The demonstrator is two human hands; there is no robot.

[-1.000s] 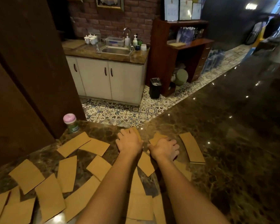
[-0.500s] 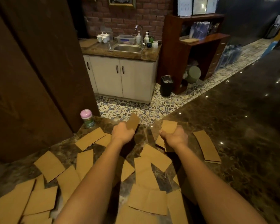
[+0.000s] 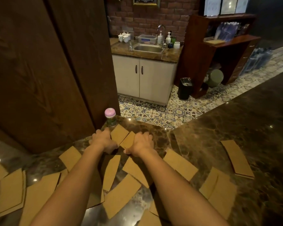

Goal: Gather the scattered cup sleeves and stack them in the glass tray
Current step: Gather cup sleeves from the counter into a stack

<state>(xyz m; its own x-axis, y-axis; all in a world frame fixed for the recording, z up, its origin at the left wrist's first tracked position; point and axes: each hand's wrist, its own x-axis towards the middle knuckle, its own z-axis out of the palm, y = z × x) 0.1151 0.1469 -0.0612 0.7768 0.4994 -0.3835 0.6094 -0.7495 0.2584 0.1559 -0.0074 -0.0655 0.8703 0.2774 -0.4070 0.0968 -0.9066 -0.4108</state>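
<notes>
Several flat brown cup sleeves lie scattered over the dark marble counter (image 3: 219, 128), for instance one (image 3: 180, 163) to the right of my arms and another (image 3: 121, 199) between them. Two sleeves lie side by side near the counter's far edge, one (image 3: 119, 133) further back and one (image 3: 127, 142) closer. My left hand (image 3: 103, 141) is palm down just left of them, fingers spread. My right hand (image 3: 141, 142) is palm down on the right end of the nearer one. My palms hide whatever is under them. The glass tray is not in view.
A small bottle with a pink cap (image 3: 110, 118) stands at the far edge just beyond my left hand, against a brown wooden panel (image 3: 47, 70). A short stack of sleeves (image 3: 235, 159) lies to the right. Past the counter edge the tiled floor (image 3: 153, 115) lies lower.
Half a second ago each hand held a sleeve up. Both hands have moved forward and left and gone flat on the counter by the two sleeves near the bottle.
</notes>
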